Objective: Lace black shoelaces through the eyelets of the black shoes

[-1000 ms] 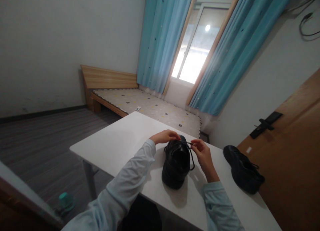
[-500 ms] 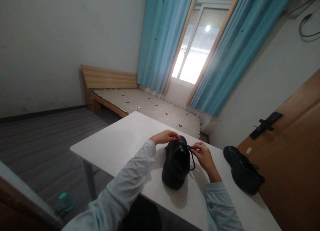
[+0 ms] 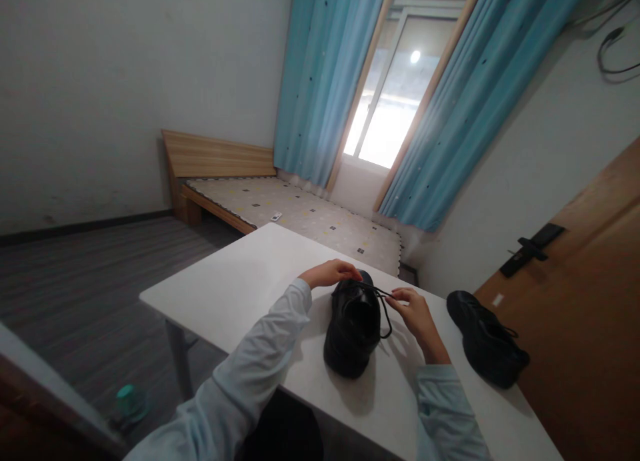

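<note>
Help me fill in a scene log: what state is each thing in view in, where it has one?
Left hand: fingers bent at the front of the near shoe
Right hand: pinching a lace
Lace: drawn out rightward from the shoe
Near shoe: upright, toe pointing away
Other shoe: on the table, unheld
Curtains: parted
Window: open or shut unclear

One camera sits on the person's head and looks forward and down across the white tabletop [image 3: 215, 294], which is close. The view leans sideways, so the window [image 3: 383, 114] looks tipped, and the bed [image 3: 305, 211] is farther off, past the tabletop
</note>
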The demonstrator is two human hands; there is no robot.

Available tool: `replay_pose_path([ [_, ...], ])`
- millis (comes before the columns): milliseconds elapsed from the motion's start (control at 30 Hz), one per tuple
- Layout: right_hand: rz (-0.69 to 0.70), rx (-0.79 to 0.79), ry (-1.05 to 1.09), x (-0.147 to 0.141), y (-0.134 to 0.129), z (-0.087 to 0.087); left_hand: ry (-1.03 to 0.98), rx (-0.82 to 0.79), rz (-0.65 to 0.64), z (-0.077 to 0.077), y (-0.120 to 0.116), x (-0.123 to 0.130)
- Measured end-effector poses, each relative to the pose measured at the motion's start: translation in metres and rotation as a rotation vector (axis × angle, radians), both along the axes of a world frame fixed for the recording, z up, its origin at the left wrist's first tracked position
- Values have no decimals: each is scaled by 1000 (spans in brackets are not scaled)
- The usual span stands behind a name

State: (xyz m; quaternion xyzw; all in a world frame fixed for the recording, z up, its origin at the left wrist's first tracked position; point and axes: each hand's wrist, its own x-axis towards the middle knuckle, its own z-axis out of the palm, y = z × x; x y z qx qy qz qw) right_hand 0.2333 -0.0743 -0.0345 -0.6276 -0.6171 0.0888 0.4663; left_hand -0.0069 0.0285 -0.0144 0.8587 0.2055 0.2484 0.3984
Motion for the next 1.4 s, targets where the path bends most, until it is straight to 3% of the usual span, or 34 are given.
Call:
replay_pose_path([
  [233,-168,15,82,11,2,-3,-28,-17,-15,-3,2,0],
  [300,-128,-8,244,8,0,-1,-28,-16,-12,-3,2,0],
  [500,164,-31,789,-14,-9,14,-3,10,-4,-2,1,0],
  [600,235,-51,867,-21,-13,19,-4,7,-5,-2,1,0],
  [767,242,-1,838,-23,-16,23,-17,2,-13,-4,3,0],
  [867,195,17,772,-21,-17,24,-22,1,-16,-5,3,0],
  [967,56,32,581,-16,-17,24,-20,-13,-12,-5,3,0],
  [1200,-300,168,-229,-9,-15,23,-12,-9,-8,-3,3,1],
  [1400,-407,141,-386,-13,-20,25,-20,-16,-26,-3,3,1],
])
